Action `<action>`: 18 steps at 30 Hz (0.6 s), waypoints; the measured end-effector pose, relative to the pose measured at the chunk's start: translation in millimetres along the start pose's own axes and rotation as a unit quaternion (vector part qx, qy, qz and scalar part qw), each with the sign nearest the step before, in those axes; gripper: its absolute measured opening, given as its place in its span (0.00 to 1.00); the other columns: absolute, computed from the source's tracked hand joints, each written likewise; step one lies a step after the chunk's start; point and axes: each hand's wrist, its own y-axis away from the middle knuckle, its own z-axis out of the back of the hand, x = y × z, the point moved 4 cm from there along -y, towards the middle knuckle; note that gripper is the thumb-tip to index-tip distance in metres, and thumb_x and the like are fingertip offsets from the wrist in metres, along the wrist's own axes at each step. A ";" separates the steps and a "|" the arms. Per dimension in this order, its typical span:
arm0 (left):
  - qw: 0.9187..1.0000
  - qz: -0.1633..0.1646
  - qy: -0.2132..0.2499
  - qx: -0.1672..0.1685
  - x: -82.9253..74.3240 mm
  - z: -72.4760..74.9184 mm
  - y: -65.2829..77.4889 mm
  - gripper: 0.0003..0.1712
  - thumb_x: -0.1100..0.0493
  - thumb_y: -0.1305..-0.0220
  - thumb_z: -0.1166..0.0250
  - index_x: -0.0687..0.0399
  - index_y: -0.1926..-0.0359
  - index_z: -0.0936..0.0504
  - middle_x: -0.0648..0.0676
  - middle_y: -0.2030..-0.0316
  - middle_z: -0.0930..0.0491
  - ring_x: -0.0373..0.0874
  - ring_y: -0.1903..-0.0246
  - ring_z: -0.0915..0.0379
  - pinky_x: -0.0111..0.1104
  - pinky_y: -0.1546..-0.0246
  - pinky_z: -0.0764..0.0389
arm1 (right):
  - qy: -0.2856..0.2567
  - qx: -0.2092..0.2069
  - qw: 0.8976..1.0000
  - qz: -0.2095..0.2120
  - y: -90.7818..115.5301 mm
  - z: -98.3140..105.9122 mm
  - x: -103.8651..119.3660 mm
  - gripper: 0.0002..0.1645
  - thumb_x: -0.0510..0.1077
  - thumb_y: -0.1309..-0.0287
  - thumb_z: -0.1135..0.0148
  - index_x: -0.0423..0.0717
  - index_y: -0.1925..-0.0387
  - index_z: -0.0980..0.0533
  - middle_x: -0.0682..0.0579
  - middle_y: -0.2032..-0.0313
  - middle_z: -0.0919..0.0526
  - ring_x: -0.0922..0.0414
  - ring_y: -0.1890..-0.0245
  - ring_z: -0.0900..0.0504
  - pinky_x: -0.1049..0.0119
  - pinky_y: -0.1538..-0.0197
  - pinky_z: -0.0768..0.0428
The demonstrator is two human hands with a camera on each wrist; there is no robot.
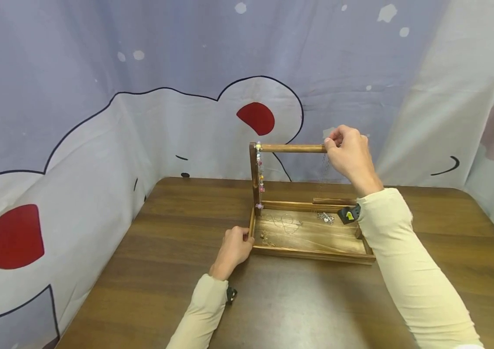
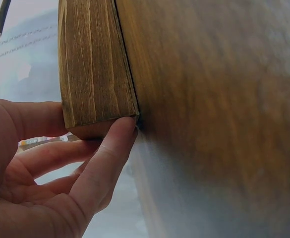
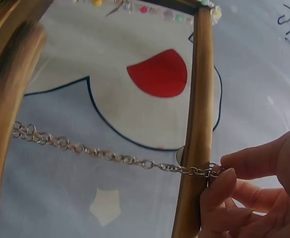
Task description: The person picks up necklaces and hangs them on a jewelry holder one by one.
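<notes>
A wooden jewelry stand has a low tray [image 1: 312, 254], a left post [image 1: 254, 174] and a top bar [image 1: 292, 148]. My left hand [image 1: 233, 247] grips the tray's front left corner, its fingers about the wood [image 2: 95, 69] in the left wrist view. Up at the bar, my right hand [image 1: 349, 152] pinches one end of a silver chain [image 3: 110, 156]. That chain lies against the bar and hangs down from it. A colorful beaded strand [image 1: 261, 177] hangs at the bar's left end.
Inside the tray are a thin chain [image 1: 288, 224], small gold-toned jewelry [image 1: 265, 238] and a silver chain pile [image 1: 326, 218]. A shorter wooden bar [image 1: 334, 201] crosses near the tray's back. Behind the brown table [image 1: 177, 218] hangs a printed cloth [image 1: 203, 135].
</notes>
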 end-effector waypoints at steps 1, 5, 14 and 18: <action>1.000 -0.001 -0.001 -0.002 0.0 0.0 -0.1 0.07 0.64 0.43 0.43 0.59 0.70 0.18 0.47 0.86 0.34 0.38 0.86 0.41 0.29 0.86 0.40 | 0.001 -0.001 1.000 0.002 0.1 -1.9 2.2 0.11 0.46 0.40 0.50 0.44 0.64 0.25 0.47 0.68 0.20 0.51 0.70 0.26 0.60 0.69 0.33; 1.000 -0.007 -0.004 -0.007 -0.5 0.4 0.2 0.06 0.64 0.44 0.43 0.59 0.72 0.19 0.47 0.86 0.35 0.38 0.86 0.41 0.29 0.85 0.40 | 0.010 -0.003 1.000 0.002 0.9 -9.0 9.9 0.11 0.46 0.40 0.50 0.46 0.64 0.24 0.49 0.69 0.20 0.52 0.70 0.26 0.59 0.70 0.32; 1.000 -0.005 -0.002 -0.006 -1.5 0.9 1.3 0.10 0.64 0.44 0.43 0.62 0.64 0.17 0.49 0.84 0.31 0.39 0.85 0.39 0.29 0.84 0.38 | 0.014 0.002 1.000 0.021 1.3 -22.6 29.5 0.10 0.46 0.40 0.51 0.47 0.67 0.25 0.50 0.70 0.23 0.51 0.69 0.27 0.59 0.68 0.32; 1.000 -0.005 -0.005 -0.006 -2.9 1.5 1.3 0.08 0.64 0.44 0.42 0.61 0.67 0.18 0.49 0.85 0.33 0.39 0.85 0.40 0.29 0.84 0.39 | 0.012 0.005 1.000 0.022 0.5 -26.7 36.9 0.10 0.46 0.41 0.51 0.47 0.68 0.25 0.51 0.70 0.22 0.52 0.68 0.27 0.59 0.67 0.32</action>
